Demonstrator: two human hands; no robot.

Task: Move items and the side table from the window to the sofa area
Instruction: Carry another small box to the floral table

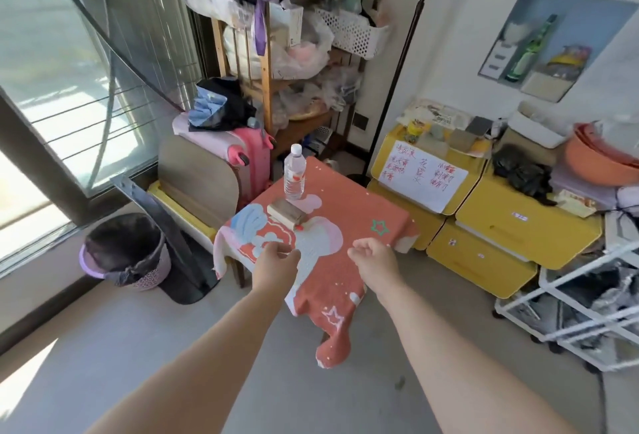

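A small side table (401, 245) stands near the window under an orange-red cloth (356, 205) with pink and white cartoon prints. On it stand a clear plastic water bottle (294, 174) with a white cap and, just in front of it, a small brownish box (287, 214). Both my arms reach over the table's near part. My left hand (275, 266) hovers with loosely curled fingers and holds nothing. My right hand (375, 260) is likewise loosely curled and holds nothing. Neither hand touches the bottle or the box.
A purple waste bin (126, 253) sits left by the window. A pink suitcase (242, 157) and a wooden shelf (266, 84) full of bags stand behind the table. Yellow drawer cabinets (484, 226) line the right wall, and a white wire cart (581, 298) stands near right.
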